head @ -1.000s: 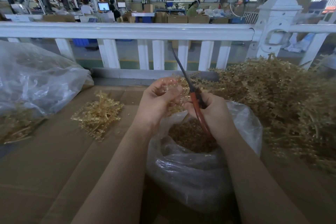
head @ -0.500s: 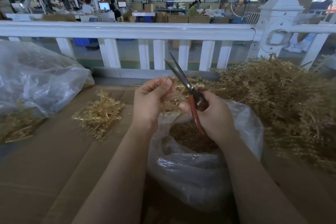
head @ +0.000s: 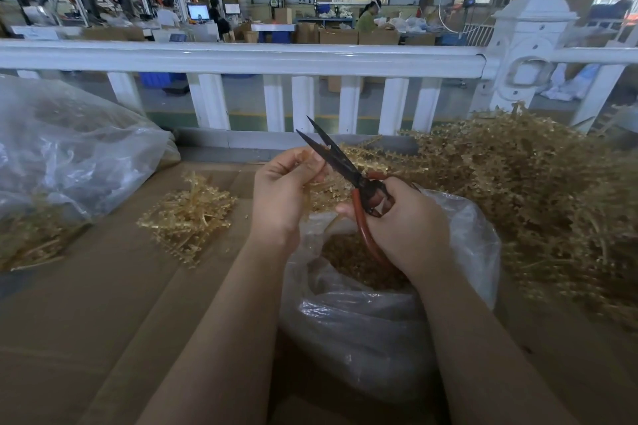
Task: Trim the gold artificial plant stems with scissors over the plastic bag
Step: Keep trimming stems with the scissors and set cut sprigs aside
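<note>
The left hand (head: 281,197) pinches a gold stem (head: 329,188) in curled fingers, just above the plastic bag (head: 379,317) of clippings on the cardboard tabletop (head: 86,321). The right hand (head: 407,228) grips red-handled scissors (head: 348,172), blades parted beside the stem. 1 small gold pile (head: 188,214) lies left, a big heap (head: 538,197) right.

My left hand (head: 281,197) pinches a gold stem (head: 312,167); my right hand (head: 402,228) holds open scissors (head: 340,162) above the bag (head: 362,321).
</note>
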`<state>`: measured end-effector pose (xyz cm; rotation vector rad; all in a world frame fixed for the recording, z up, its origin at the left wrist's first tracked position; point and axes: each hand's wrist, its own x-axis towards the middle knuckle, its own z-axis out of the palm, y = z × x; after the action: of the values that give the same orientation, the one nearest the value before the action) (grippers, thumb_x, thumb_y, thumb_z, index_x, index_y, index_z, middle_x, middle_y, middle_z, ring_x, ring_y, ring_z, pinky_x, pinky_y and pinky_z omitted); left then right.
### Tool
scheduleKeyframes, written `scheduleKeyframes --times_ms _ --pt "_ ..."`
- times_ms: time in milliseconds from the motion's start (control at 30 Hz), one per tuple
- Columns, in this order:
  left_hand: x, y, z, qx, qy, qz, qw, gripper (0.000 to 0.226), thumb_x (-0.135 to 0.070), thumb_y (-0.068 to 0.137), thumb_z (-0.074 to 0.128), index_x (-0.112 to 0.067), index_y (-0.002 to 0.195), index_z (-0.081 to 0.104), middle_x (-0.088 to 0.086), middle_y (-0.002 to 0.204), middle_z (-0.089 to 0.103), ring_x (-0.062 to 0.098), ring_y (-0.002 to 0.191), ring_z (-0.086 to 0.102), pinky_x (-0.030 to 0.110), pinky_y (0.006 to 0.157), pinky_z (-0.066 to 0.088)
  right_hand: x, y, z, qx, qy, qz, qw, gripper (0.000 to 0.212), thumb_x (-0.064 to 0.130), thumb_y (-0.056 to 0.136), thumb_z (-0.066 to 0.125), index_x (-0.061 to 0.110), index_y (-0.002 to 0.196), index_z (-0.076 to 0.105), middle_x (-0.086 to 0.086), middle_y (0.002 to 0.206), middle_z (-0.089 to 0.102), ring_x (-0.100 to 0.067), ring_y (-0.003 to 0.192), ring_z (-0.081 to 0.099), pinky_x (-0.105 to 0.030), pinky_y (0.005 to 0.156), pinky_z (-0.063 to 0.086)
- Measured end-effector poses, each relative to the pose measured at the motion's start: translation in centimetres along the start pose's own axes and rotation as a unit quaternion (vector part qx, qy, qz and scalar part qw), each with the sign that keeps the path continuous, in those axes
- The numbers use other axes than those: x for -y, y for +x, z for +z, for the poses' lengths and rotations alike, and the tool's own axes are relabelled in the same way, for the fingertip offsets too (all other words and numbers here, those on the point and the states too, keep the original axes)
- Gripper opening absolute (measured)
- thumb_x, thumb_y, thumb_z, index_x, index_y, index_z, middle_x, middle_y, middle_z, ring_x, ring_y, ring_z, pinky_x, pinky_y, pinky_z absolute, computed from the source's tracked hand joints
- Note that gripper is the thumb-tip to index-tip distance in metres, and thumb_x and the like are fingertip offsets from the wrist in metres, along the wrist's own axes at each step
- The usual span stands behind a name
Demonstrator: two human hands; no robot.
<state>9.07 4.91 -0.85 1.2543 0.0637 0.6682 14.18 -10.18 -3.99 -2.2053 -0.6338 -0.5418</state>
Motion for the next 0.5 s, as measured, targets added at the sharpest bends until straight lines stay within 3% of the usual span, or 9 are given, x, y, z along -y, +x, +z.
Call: scheduleKeyframes --times_ms 267,500 --pt "-0.02 -0.02 -0.03 0.019 -0.019 -0.008 1.0 0.015 -0.006 0.093 0.061 -0.008 0.08 0.067 0.0 0.067 0.062 0.012 0.065 0.053 0.02 0.07 0.049 -0.33 0.02 0.25 -0.003 0.013 0.0 1.0 0.067 0.088 0.063 0.056 0.023 0.076 0.062 0.011 0.071 0.065 -0.003 0.069 0.059 -0.015 0.06 0.044" --pt "-0.11 0.04 -0.08 0.015 -0.019 -0.016 1.0 0.012 -0.008 0.093 0.062 -0.008 0.083 0.068 0.002 0.07 0.061 0.013 0.067 0.053 0.021 0.071 0.05 -0.37 0.13 0.27 0.002 0.026 0.007 1.0 0.066 0.084 0.063 0.061 0.02 0.078 0.064 0.008 0.072 0.067 -0.008 0.069 0.062 -0.031 0.067 0.055"
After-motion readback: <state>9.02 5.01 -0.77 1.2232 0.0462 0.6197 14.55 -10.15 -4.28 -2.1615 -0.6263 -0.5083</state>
